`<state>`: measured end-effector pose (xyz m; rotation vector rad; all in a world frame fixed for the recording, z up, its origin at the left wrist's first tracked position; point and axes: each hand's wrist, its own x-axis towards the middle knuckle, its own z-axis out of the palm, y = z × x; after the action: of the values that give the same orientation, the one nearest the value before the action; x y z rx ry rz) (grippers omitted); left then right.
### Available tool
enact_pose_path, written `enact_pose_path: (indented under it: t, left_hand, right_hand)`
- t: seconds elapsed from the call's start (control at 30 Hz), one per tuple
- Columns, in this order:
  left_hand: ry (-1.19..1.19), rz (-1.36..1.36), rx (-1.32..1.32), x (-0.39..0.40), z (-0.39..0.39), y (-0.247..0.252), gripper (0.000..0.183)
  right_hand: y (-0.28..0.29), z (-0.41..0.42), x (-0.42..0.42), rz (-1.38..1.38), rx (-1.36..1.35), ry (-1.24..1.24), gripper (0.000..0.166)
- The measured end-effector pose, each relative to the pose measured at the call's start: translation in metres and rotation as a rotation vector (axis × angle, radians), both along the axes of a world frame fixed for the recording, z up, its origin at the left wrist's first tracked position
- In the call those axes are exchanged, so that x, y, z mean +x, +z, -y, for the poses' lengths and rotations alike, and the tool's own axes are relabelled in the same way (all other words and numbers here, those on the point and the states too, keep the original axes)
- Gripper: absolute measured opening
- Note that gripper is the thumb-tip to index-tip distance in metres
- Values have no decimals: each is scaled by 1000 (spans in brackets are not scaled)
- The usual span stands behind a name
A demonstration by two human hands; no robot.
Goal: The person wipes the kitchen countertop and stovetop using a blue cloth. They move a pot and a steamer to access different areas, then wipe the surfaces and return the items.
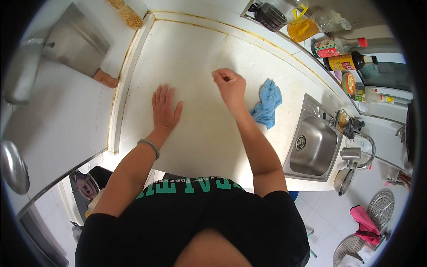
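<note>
My left hand [166, 109] rests palm down on the white countertop [200, 133], its thumb spread from the fingers. A grey-green bangle [150, 147] circles that wrist. Over the far middle of the counter is my right hand [231, 87], its fingers curled in and thumb against them. Nothing shows in its grip, though the inside of the palm is mostly hidden. A crumpled blue cloth [268, 101] lies on the counter just right of my right forearm, apart from the hand.
A stainless steel sink [313, 143] with a faucet [365, 147] is at the right. Several bottles, including an oil bottle [305, 29] and a sauce bottle [342, 62], line the back-right ledge. A cleaver [78, 43] hangs on the left wall, near a straw brush [128, 15].
</note>
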<state>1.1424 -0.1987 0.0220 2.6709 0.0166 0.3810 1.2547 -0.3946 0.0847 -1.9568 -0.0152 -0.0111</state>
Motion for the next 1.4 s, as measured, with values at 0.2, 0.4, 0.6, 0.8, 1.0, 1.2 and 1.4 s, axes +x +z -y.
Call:
enact_pose_path:
  t: [0.2, 0.4, 0.6, 0.8, 1.0, 1.2, 1.4]
  left_hand:
    - [63, 71, -462, 9, -13, -4, 43]
    - [321, -634, -1744, 61, 2, 59, 32]
    - [288, -712, -1867, 52, -3, 71, 27]
    - [292, -660, -1815, 12, -30, 69, 24]
    - [279, -539, -1711, -37, -52, 88, 27]
    - [275, -448, -1701, -71, -72, 111, 26]
    - [272, -460, -1640, -94, -70, 132, 26]
  right_hand:
    - [39, -35, -62, -5, 2, 104, 11]
    - [48, -43, -115, 29, -44, 221, 10]
    - [55, -45, -156, 15, -59, 329, 7]
    - [60, -47, -175, -8, -91, 463, 7]
    - [57, -56, -183, 19, -100, 528, 6]
    - [62, -68, -194, -2, -55, 627, 8]
    - [67, -71, -198, -31, -84, 796, 7]
